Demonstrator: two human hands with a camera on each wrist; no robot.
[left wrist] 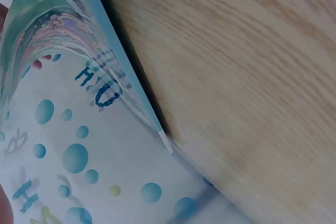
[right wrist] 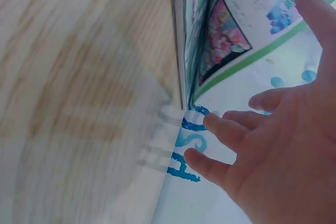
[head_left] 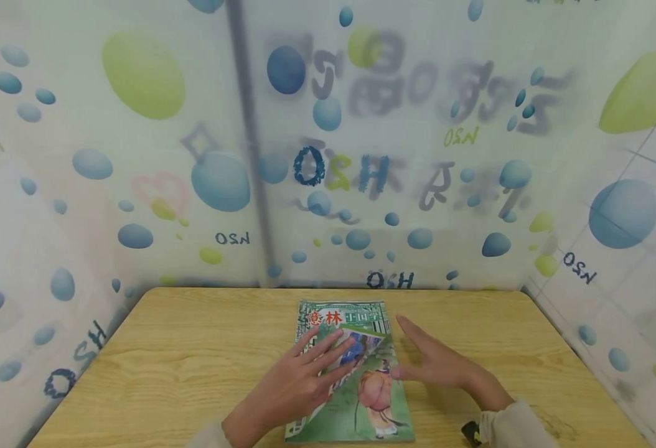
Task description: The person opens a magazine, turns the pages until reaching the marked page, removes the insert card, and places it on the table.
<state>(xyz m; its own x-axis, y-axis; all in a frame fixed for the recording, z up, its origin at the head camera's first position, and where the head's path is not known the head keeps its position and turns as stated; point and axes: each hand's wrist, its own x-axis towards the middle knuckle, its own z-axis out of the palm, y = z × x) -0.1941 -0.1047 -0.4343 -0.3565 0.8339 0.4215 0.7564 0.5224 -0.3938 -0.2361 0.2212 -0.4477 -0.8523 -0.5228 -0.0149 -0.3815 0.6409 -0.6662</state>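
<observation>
A green magazine (head_left: 384,410) with red title characters lies on the wooden table. Its artwork includes a figure in robes at the lower right. A colourful sheet (head_left: 368,341) with a green border stands lifted and bent across it. My left hand (head_left: 300,382) rests over this sheet, fingers spread and fairly straight. In the left wrist view the curled sheet (left wrist: 31,30) arches up beside the magazine's edge, with fingertips showing below it. Just off the magazine's right edge is my right hand (head_left: 445,364), thumb and fingers extended, holding nothing.
The wooden table (head_left: 165,361) reaches back to a pale sheet wall (head_left: 283,249) printed with blue and green drops. Similar panels stand at both sides. A dark object (head_left: 472,432) shows by the right sleeve.
</observation>
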